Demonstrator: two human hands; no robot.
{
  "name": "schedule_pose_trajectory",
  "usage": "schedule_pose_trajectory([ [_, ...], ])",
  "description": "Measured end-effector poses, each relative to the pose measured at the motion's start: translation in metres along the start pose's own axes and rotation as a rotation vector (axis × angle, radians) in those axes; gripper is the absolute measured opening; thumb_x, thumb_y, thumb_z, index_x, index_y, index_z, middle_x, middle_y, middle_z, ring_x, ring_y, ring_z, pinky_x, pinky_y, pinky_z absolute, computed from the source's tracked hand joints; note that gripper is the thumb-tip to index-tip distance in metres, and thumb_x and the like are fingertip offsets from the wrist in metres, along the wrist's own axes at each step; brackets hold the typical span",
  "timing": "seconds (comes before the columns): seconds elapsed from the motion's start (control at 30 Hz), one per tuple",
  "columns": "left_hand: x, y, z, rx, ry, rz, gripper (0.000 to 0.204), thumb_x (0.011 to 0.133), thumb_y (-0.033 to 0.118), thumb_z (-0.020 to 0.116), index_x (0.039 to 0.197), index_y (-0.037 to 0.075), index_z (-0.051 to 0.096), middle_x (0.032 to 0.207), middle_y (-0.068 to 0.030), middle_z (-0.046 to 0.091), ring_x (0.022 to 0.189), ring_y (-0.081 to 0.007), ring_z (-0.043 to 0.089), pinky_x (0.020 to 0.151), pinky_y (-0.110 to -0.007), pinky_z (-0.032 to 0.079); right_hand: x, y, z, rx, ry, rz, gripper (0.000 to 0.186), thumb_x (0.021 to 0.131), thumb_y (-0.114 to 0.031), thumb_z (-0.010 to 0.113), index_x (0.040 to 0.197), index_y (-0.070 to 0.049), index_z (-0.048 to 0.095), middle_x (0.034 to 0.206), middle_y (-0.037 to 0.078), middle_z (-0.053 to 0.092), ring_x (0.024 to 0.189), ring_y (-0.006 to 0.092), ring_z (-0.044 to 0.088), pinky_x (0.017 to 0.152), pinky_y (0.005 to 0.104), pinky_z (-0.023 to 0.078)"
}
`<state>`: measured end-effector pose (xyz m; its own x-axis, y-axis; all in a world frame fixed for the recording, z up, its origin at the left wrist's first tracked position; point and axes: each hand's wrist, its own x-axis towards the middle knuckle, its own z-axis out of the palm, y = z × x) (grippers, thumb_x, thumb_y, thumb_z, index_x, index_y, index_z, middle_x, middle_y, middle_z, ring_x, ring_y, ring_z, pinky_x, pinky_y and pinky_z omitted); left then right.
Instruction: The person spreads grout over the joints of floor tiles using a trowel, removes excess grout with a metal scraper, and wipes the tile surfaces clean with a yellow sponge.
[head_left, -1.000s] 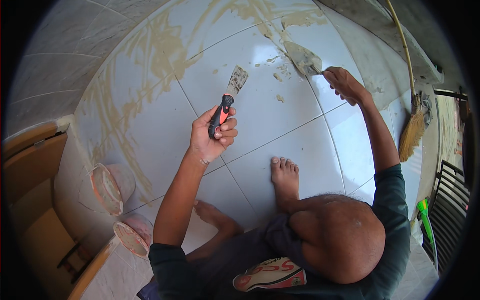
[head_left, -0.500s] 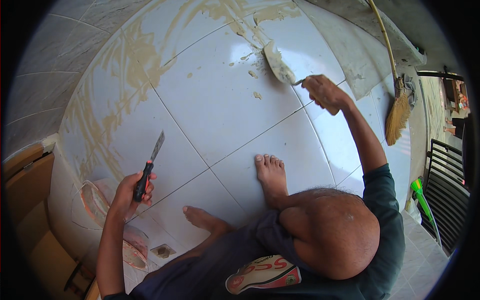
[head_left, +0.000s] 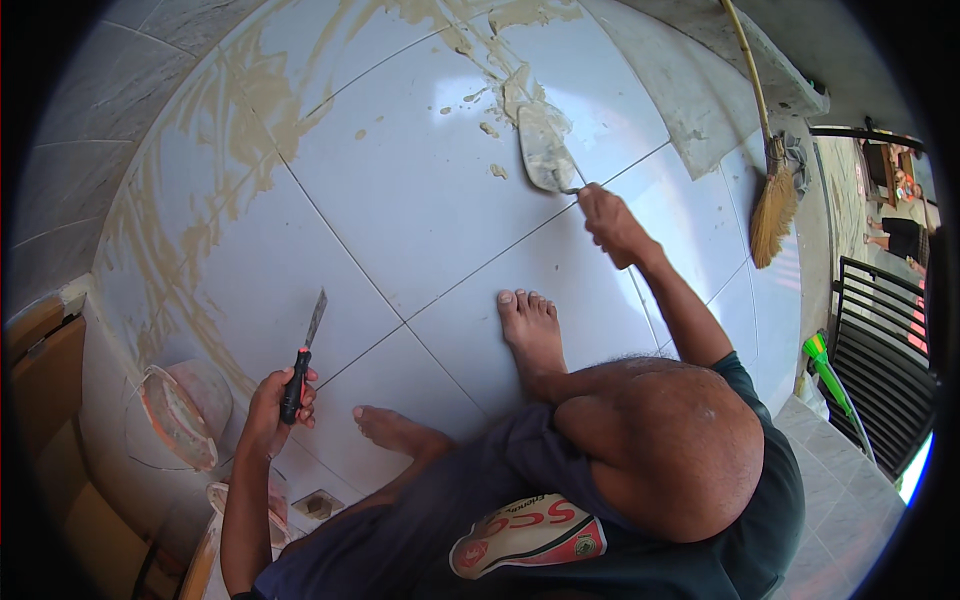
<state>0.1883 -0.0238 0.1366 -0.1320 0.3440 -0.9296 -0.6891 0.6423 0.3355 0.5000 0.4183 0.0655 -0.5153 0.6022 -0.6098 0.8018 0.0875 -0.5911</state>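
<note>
My right hand (head_left: 615, 225) is wrapped round the handle of a trowel (head_left: 545, 150), its blade smeared with tan grout and lying at the tile joint. Wet grout (head_left: 518, 88) streaks the white floor tiles (head_left: 400, 215) around and beyond the blade tip. At the lower left my left hand (head_left: 270, 405) grips a putty knife (head_left: 302, 362) by its black and red handle, the narrow blade pointing up and away from the floor. Wide smears of tan grout (head_left: 205, 170) cover the tiles at the far left.
Mortar-stained buckets (head_left: 180, 415) stand by the left wall, near a floor drain (head_left: 317, 504). A broom (head_left: 775, 210) leans at the right. Beyond it are a black slatted gate (head_left: 880, 340), a green nozzle (head_left: 822, 362) and people outside. My bare feet (head_left: 530, 335) rest on the tiles.
The trowel has come slightly nearer me and its blade now points more directly away. My left hand still holds the putty knife. The whole view has shifted a little.
</note>
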Motion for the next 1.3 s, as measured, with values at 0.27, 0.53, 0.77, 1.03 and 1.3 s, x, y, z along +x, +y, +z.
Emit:
schedule_pose_trajectory([
  [0.27, 0.008, 0.008, 0.009, 0.026, -0.030, 0.045, 0.036, 0.096, 0.037, 0.047, 0.108, 0.004, 0.054, 0.077, -0.0058, 0.057, 0.063, -0.0152, 0.054, 0.060, -0.033, 0.050, 0.051, -0.017, -0.032, 0.038, 0.079, 0.021, 0.048, 0.102, -0.041, 0.035, 0.097, 0.002, 0.055, 0.075, 0.011, 0.057, 0.057, 0.0190, 0.058, 0.050, 0.0349, 0.049],
  [0.53, 0.002, 0.008, 0.022, 0.127, 0.028, 0.138, 0.028, 0.096, 0.029, 0.049, 0.108, 0.003, 0.053, 0.078, -0.0059, 0.058, 0.062, -0.0131, 0.054, 0.058, -0.029, 0.049, 0.003, -0.022, 0.026, -0.509, 0.049, -0.364, 0.034, 0.104, -0.031, 0.046, 0.105, 0.001, 0.058, 0.073, 0.022, 0.065, 0.069, 0.0382, 0.067, 0.064, 0.0494, 0.052],
  [0.77, 0.004, -0.006, 0.018, 0.214, 0.064, 0.106, 0.026, 0.097, 0.029, 0.050, 0.107, 0.005, 0.051, 0.078, -0.0062, 0.057, 0.062, -0.0130, 0.055, 0.056, -0.028, 0.049, 0.001, 0.041, -0.024, -0.319, 0.334, -0.207, 0.036, 0.103, -0.030, 0.047, 0.100, 0.002, 0.062, 0.082, 0.027, 0.067, 0.073, 0.0442, 0.066, 0.070, 0.0512, 0.052],
  [1.03, 0.012, -0.008, 0.012, 0.171, 0.049, 0.072, 0.023, 0.097, 0.025, 0.050, 0.105, 0.004, 0.052, 0.077, -0.0063, 0.058, 0.061, -0.0128, 0.055, 0.055, -0.028, 0.049, -0.049, 0.026, 0.014, -0.190, -0.037, -0.067, 0.038, 0.105, -0.029, 0.044, 0.100, 0.006, 0.059, 0.082, 0.028, 0.062, 0.068, 0.0387, 0.058, 0.072, 0.0461, 0.049],
  [1.3, 0.023, 0.006, 0.026, 0.198, 0.022, 0.072, 0.022, 0.097, 0.025, 0.050, 0.104, 0.004, 0.052, 0.077, -0.0060, 0.058, 0.062, -0.0123, 0.054, 0.057, -0.028, 0.049, -0.002, 0.015, -0.037, 0.106, 0.087, 0.115, 0.048, 0.102, -0.042, 0.036, 0.101, 0.002, 0.056, 0.074, 0.008, 0.052, 0.058, 0.0162, 0.051, 0.050, 0.0331, 0.046],
])
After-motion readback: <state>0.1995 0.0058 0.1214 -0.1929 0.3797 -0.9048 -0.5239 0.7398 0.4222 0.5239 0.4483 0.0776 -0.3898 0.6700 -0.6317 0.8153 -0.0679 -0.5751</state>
